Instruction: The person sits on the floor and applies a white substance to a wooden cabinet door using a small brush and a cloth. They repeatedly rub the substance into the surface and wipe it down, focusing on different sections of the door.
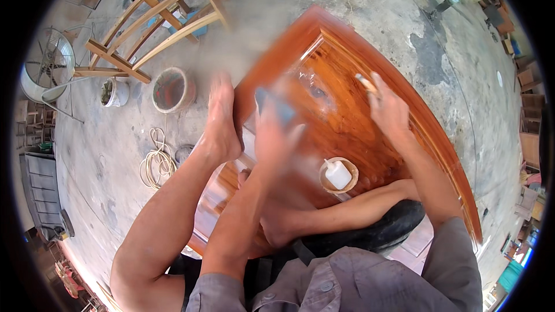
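- The wooden panel lay under both hands.
- The left hand (blurred) held a blue-grey sheet.
- The right hand gripped a slim tool.
- A bowl with a white bottle sat between the forearms.

Beside my right hand, the broad reddish-brown wooden panel gleams, smooth and glossy; past that hand, the grey concrete floor is matt and patchy. The blue sheet at my left hand looks matt, though blurred.
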A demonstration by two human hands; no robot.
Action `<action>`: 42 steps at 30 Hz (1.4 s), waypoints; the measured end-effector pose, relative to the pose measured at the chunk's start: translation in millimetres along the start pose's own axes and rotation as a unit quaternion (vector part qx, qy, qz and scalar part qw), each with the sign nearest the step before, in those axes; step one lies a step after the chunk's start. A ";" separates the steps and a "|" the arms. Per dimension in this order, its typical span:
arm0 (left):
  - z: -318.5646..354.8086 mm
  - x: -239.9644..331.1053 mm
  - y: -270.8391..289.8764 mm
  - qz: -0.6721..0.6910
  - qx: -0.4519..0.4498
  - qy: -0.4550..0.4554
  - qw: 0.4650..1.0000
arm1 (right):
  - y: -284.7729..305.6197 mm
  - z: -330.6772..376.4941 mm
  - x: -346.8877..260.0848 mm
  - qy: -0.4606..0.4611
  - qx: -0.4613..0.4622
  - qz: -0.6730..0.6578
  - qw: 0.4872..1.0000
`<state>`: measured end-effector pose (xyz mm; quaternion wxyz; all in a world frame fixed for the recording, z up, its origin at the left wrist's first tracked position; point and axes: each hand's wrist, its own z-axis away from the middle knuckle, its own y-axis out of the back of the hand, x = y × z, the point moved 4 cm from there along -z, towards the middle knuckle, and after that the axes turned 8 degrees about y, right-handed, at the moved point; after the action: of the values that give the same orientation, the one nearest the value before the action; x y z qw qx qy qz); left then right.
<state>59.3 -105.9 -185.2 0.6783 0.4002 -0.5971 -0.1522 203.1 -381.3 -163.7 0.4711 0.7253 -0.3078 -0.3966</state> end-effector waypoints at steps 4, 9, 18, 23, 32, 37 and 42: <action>-6.8 -15.0 -8.2 0.031 0.050 0.054 0.997 | 74.1 124.1 171.6 -0.248 -0.046 0.190 0.949; -33.0 -3.2 -0.4 -0.002 0.027 -0.068 0.997 | 106.8 328.0 243.0 -0.295 0.027 0.255 0.921; -77.0 45.6 -20.1 -0.197 -0.075 -0.189 0.959 | 79.5 373.8 222.9 -0.426 0.089 0.204 0.877; -48.4 44.5 -68.9 -0.224 -0.039 -0.207 0.951 | 76.8 376.0 223.2 -0.395 0.100 0.195 0.892; -51.4 38.3 -78.4 -0.211 -0.217 -0.269 0.914 | 79.5 388.3 227.5 -0.412 0.103 0.204 0.882; -95.3 28.0 -49.2 -0.149 -0.253 -0.232 0.927 | 79.0 370.6 219.6 -0.399 0.126 0.197 0.886; -42.4 71.0 -82.1 -0.211 -0.247 -0.382 0.865 | 84.4 374.3 222.0 -0.425 0.117 0.196 0.876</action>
<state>138.2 -191.2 -194.4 0.4257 0.2465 -0.6533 -0.5754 -16.8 -758.6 -239.2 0.2753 0.4617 -0.6580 -0.5273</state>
